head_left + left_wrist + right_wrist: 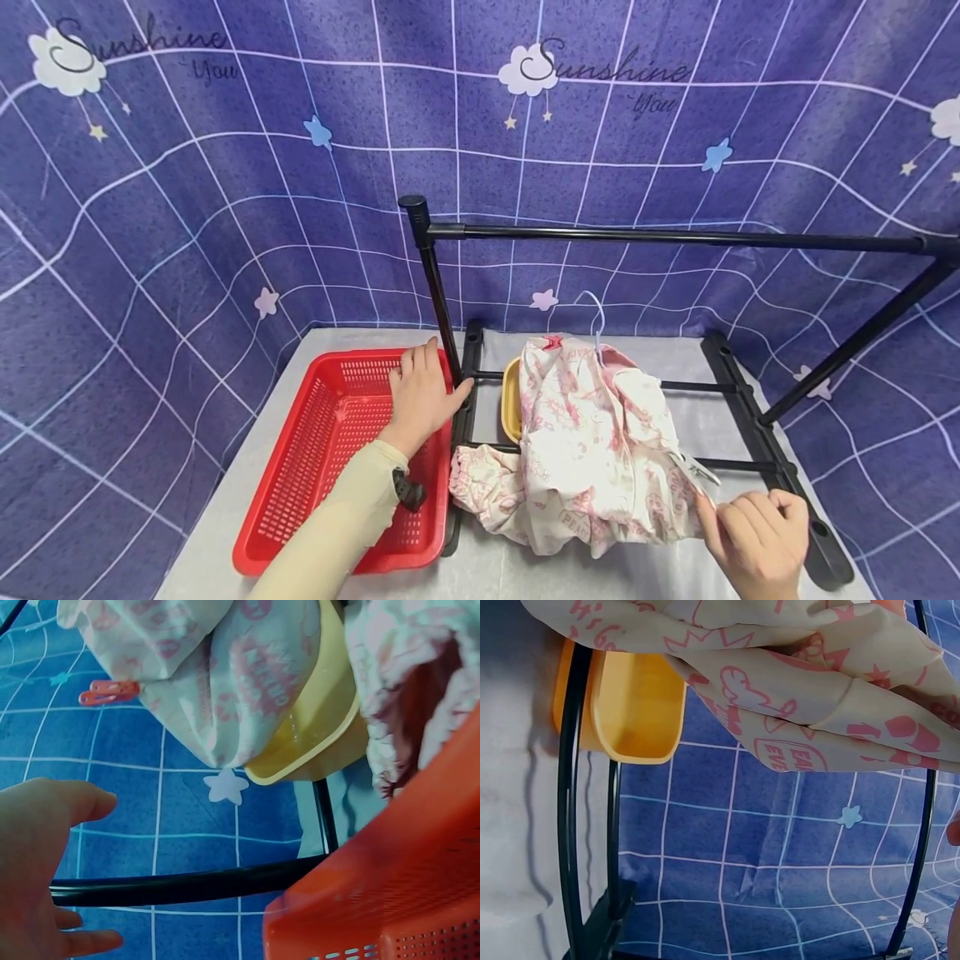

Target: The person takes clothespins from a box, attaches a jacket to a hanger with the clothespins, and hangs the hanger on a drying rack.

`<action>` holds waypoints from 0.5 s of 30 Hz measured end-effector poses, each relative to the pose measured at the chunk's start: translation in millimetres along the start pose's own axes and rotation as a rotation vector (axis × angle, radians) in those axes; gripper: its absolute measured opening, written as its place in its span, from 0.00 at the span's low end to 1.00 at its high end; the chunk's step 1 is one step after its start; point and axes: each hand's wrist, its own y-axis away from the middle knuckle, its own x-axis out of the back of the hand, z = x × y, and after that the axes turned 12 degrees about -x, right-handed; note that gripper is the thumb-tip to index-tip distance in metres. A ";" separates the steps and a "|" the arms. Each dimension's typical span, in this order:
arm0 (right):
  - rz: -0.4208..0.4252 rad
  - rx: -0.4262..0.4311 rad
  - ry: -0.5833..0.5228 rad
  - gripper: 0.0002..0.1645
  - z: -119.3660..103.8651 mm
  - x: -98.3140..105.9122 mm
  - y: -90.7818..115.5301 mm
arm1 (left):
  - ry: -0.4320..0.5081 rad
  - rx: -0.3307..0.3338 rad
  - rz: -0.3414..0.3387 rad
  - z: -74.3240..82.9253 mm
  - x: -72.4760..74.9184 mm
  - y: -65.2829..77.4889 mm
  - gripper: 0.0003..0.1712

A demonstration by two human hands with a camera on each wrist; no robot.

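A white garment with pink print and a gathered cuff hangs bunched on a hanger, whose pale hook sticks up below the rack's top bar. My right hand pinches the garment's lower right edge, fingers curled; a pale clip is just above the thumb. Only a sliver of that hand shows in the right wrist view. Fingers spread, my left hand is over the red basket's right side, beside the rack's upright post. A red clothespin is on the garment's edge.
The black rack's top bar spans above the garment, its feet on the pale table. A red perforated basket stands at left. Behind the garment is a yellow container, partly hidden. A blue printed curtain surrounds the table.
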 end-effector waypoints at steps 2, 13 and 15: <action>-0.001 0.001 -0.001 0.30 0.1 0.3 0.3 | 0.011 0.005 0.011 0.1 0.0 -3.5 0.52; 0.008 0.004 -0.019 0.29 -0.1 -1.2 0.0 | 0.073 0.048 0.080 2.4 -3.6 -18.3 0.49; 0.002 0.002 -0.016 0.29 0.0 -0.8 -0.1 | 0.078 0.060 0.084 2.2 -5.7 -19.9 0.49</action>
